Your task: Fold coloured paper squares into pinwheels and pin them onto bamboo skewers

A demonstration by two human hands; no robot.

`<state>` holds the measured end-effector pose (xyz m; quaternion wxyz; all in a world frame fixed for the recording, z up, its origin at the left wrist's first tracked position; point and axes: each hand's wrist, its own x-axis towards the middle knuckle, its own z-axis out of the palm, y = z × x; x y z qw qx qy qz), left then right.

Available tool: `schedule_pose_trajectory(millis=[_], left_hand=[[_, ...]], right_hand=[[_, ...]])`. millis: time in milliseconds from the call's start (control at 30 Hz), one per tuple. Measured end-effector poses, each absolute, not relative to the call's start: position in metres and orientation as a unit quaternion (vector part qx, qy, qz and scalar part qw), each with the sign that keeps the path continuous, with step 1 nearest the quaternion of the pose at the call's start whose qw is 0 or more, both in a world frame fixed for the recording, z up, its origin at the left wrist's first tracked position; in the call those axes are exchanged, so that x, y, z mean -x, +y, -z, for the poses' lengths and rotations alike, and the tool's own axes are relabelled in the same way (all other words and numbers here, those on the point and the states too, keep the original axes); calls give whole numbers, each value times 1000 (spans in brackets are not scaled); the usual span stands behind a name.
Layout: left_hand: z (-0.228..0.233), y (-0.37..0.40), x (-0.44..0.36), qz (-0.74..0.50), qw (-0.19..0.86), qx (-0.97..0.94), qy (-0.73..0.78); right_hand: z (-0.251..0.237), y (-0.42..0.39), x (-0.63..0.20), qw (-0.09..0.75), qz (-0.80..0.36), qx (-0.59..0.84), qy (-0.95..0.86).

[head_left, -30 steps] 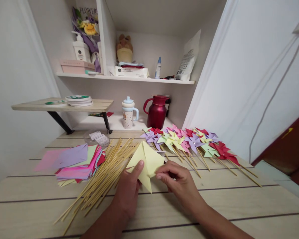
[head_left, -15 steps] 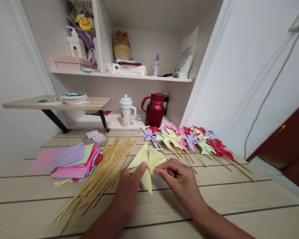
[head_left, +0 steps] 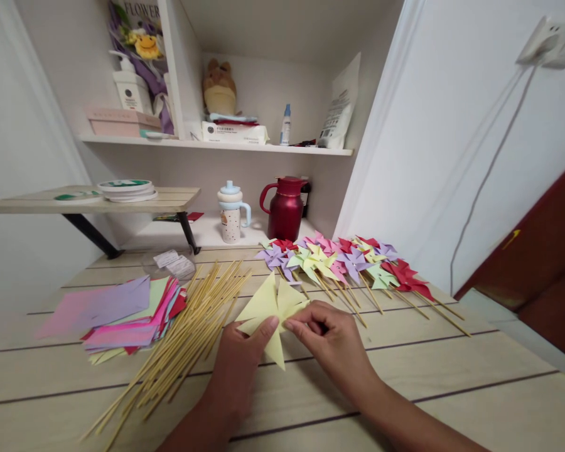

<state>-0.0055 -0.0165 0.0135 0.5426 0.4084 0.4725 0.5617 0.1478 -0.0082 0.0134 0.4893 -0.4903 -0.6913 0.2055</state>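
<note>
Head view: both hands meet at a half-folded pinwheel over the table (head_left: 452,389).
Yellow paper (head_left: 270,311): held just above the tabletop, points fanning away from the person.
Left hand (head_left: 238,361): thumb pinching the paper's centre from below-left.
Right hand (head_left: 332,342): fingertips closed on a flap, beside the left thumb.
Sticks (head_left: 188,333): just left, long axis diagonal, nearer the left hand.

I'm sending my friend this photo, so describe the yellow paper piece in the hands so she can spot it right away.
Start at the wooden table and find the fan of bamboo sticks in its middle. Just right of them, the left hand and right hand pinch a pale yellow folded paper. Unlike the finished pinwheels behind it, it has no stick, and unlike the paper stack on the left, it is folded into points.
</note>
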Motion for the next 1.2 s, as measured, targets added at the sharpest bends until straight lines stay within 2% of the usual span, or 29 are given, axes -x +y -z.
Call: schedule_pose_trajectory(millis=[200, 367, 633, 900, 1200], left_hand=[[-8, -14, 8, -569, 521, -423, 476], [-8, -13, 8, -541, 500, -445, 509], [-15, -19, 7, -516, 413, -584, 472], [-8, -18, 11, -487, 293, -679, 465], [-6, -19, 7, -499, 325, -653, 468]], right_hand=[[-16, -7, -153, 509, -223, 490, -671], [-30, -3, -169, 552, -141, 471, -673], [-35, -2, -172, 447, -278, 411, -744], [-35, -7, -168, 464, -245, 390, -757], [-35, -10, -163, 443, -221, 429, -755]])
